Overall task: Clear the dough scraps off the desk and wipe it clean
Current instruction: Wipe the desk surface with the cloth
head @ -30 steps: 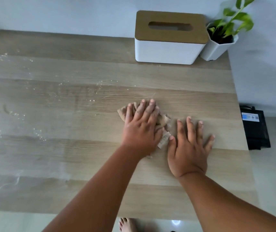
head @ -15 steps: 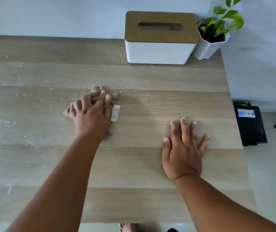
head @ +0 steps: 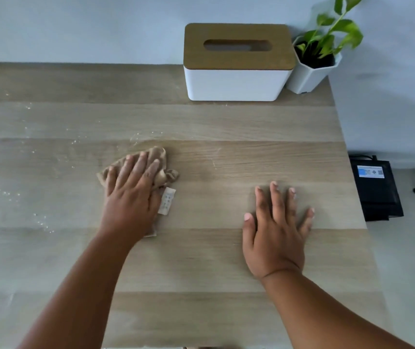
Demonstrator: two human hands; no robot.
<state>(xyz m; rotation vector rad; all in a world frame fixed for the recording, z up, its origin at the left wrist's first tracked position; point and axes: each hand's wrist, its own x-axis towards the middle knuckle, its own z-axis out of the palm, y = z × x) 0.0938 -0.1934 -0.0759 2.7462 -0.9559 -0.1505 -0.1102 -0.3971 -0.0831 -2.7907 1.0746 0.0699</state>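
Desk point(head: 201, 260): wood-grain top.
Tissue box point(head: 236, 71): at the back edge.
Plant pot point(head: 309, 76): touching the tissue box's right.
Cloth point(head: 158, 157): tan, crumpled, front-left of the tissue box.
Left hand point(head: 130, 197): fingers straight, pressing the cloth.
Right hand point(head: 274, 235): fingers spread, flat on the desk, in front of the tissue box.
Crumbs point(head: 42, 222): scattered far left of the tissue box.

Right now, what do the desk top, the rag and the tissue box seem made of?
Desk top: matte wood-grain boards in pale bands, possibly laminate; cannot tell. Rag: soft tan cloth, crumpled in folds, with a white sewn-in label. Tissue box: smooth white body, probably plastic, under a brown wood-look lid.
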